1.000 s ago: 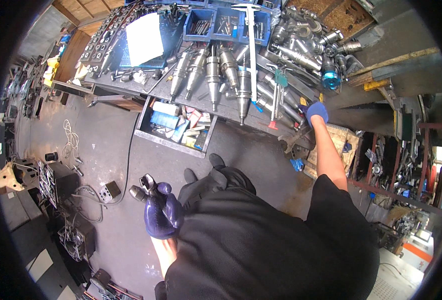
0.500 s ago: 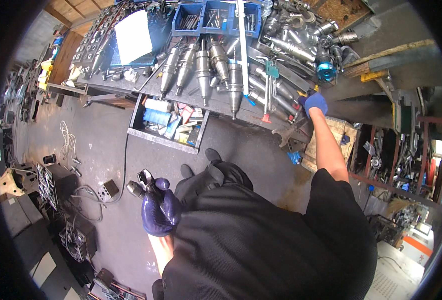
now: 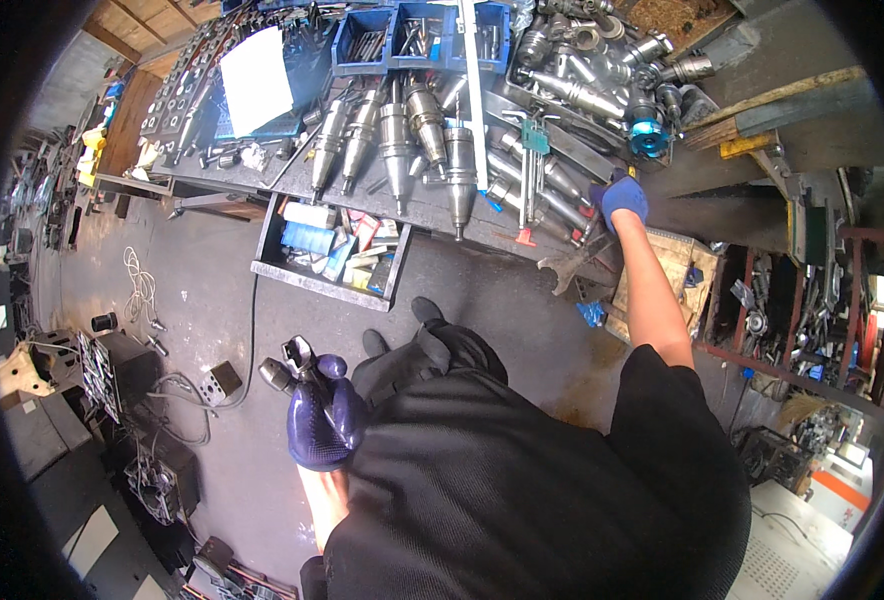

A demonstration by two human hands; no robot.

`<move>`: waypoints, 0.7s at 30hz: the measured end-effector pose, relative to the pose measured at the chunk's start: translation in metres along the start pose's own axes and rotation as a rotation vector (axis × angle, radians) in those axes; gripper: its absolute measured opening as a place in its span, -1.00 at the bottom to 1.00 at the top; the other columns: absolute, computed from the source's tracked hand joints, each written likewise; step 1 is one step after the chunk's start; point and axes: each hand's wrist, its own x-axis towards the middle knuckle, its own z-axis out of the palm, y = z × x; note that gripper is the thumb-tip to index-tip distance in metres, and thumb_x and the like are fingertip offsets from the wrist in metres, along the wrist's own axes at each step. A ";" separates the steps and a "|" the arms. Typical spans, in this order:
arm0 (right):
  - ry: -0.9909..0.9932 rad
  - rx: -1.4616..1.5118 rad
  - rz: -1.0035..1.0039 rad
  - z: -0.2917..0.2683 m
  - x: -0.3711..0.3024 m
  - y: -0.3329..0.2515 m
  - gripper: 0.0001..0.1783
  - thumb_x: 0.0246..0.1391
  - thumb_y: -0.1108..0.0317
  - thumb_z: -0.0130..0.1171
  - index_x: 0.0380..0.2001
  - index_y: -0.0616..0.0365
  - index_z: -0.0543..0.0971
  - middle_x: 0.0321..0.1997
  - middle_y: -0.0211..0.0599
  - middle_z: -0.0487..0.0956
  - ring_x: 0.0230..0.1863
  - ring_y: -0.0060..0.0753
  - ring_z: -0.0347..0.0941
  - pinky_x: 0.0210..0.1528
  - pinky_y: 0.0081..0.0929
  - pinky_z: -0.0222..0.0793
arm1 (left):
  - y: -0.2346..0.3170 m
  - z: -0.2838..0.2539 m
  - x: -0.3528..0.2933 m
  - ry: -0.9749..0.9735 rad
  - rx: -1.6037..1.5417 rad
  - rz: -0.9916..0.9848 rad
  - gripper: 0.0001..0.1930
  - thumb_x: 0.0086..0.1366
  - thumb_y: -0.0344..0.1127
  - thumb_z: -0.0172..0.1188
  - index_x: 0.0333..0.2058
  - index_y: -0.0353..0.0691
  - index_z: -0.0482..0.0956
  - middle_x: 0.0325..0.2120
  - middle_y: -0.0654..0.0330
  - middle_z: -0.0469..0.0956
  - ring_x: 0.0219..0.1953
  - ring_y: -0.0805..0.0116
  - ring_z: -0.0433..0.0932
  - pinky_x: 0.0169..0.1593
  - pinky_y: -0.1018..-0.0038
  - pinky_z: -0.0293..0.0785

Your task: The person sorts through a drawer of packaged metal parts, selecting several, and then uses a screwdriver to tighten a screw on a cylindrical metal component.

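Observation:
My left hand (image 3: 322, 425), in a dark purple-blue glove, is closed low beside my body, above the floor. Out of its grip stick a silvery cylindrical metal part (image 3: 276, 375) and a curved, jaw-like metal end (image 3: 299, 352); whether they are one piece I cannot tell. My right arm reaches to the bench's right end, where my gloved right hand (image 3: 624, 200) has its fingers curled among tools; what they grip is hidden. Near it lie a large open-ended wrench (image 3: 565, 268), a green-headed hex key set (image 3: 535, 140) and several metal cylinders (image 3: 554, 205).
Tapered tool holders (image 3: 394, 150) line the bench front, below blue bins (image 3: 364, 45). An open drawer (image 3: 324, 278) juts out, full of small boxes. A wooden crate (image 3: 652, 290) stands at right. A holed metal block (image 3: 220, 383) and cables (image 3: 202, 430) lie on the floor at left.
The bench and its tools have shifted slightly left in view. My right hand has moved slightly and stays at the same bench end; my left hand keeps its hold.

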 end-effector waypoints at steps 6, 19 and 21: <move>-0.064 -0.083 0.048 -0.001 -0.001 -0.021 -0.42 -0.09 -0.07 0.30 -0.14 0.18 0.66 -0.01 0.07 0.62 0.03 0.07 0.56 0.05 -0.15 0.48 | 0.008 0.011 -0.005 -0.017 -0.070 0.006 -0.52 0.39 0.11 0.06 0.01 -0.20 0.42 -0.77 0.25 0.27 -0.82 0.40 0.18 -0.71 0.48 0.09; -0.066 -0.038 0.085 0.010 -0.005 -0.038 -0.48 -0.09 0.08 0.21 -0.09 0.19 0.64 0.00 0.10 0.61 0.05 0.08 0.56 0.07 -0.15 0.48 | 0.015 0.010 -0.013 -0.012 -0.133 0.029 -0.50 0.39 0.11 0.07 0.03 -0.22 0.43 -0.75 0.22 0.31 -0.80 0.38 0.21 -0.69 0.47 0.11; -0.044 -0.024 0.107 0.011 0.017 0.002 -0.50 -0.08 0.07 0.20 -0.14 0.20 0.66 -0.06 0.16 0.61 0.03 0.14 0.55 0.03 -0.12 0.49 | 0.005 0.006 -0.003 -0.058 -0.178 0.007 -0.50 0.39 0.11 0.07 0.03 -0.22 0.43 -0.75 0.21 0.31 -0.80 0.38 0.22 -0.69 0.47 0.12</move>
